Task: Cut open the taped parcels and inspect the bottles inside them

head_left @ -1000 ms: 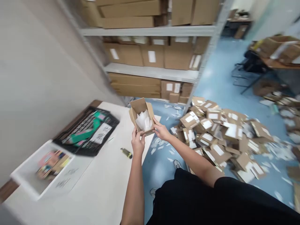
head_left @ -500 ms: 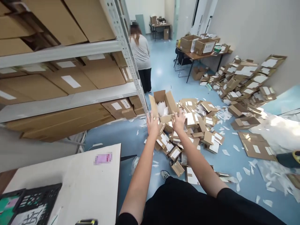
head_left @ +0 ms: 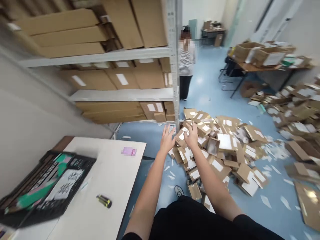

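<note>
Both my arms stretch forward over a heap of cardboard boxes [head_left: 222,166] on the blue floor. My left hand [head_left: 167,140] is open with its fingers spread, in the air just left of the heap and in front of the shelf's foot. To its right, my right hand [head_left: 191,136] is open too, thumb and fingers apart, above the near left side of the heap. Nothing shows between the two hands. Whether the right hand's fingertips touch a box behind them, I cannot tell.
A metal shelf [head_left: 122,95] of cartons stands ahead left. On the white table [head_left: 107,180] lie a yellow-black cutter [head_left: 104,201] and a black crate [head_left: 75,193]. Beyond the shelf stands a person [head_left: 186,63]. A brown table [head_left: 250,66] bears open boxes. Paper scraps litter the floor.
The open box with white packing is gone from between my hands; both have let go. My view has swung left, bringing more of the shelf and the white table into sight.
</note>
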Tool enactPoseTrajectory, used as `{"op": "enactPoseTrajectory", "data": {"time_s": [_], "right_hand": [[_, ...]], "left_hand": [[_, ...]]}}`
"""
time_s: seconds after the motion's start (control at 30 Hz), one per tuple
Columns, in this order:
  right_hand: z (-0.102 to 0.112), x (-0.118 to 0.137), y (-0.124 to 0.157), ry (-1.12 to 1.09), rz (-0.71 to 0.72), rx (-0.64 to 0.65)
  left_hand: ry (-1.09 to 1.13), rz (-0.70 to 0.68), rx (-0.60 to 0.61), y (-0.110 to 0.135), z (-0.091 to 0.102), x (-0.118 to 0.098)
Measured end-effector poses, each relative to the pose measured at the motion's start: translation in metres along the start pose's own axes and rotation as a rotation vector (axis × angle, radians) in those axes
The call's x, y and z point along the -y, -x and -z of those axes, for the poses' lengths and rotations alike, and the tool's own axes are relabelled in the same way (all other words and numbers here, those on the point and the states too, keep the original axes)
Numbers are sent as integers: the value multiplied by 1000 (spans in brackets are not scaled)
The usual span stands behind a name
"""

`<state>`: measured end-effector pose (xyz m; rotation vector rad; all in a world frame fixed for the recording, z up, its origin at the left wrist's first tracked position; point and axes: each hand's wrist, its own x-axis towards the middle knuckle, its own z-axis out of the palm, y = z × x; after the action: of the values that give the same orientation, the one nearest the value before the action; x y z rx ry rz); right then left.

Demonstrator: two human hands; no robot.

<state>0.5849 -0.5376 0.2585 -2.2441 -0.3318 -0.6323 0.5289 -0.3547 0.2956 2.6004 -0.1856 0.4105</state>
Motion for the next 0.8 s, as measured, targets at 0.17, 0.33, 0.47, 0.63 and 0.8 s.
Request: {"op": "enactPoseTrajectory", "data": {"time_s": [0.17,0.33,0.47,0.63,0.8], "right_hand": [[-56,98,-17,-174,235,198],[-101,201,19,-318,488,390],[-116,286,78,-447,682,510],[-109,389,188,-596,900,695],[-78,467,319,-715,1062,889]], "left_hand": [[-130,145,-194,49,80,39],[-255,348,-393,142,157,63],[-350,537,-545,243,208,64],[-448,777,-708,393,251,46],[-493,1007,-828,547,271,5]]}}
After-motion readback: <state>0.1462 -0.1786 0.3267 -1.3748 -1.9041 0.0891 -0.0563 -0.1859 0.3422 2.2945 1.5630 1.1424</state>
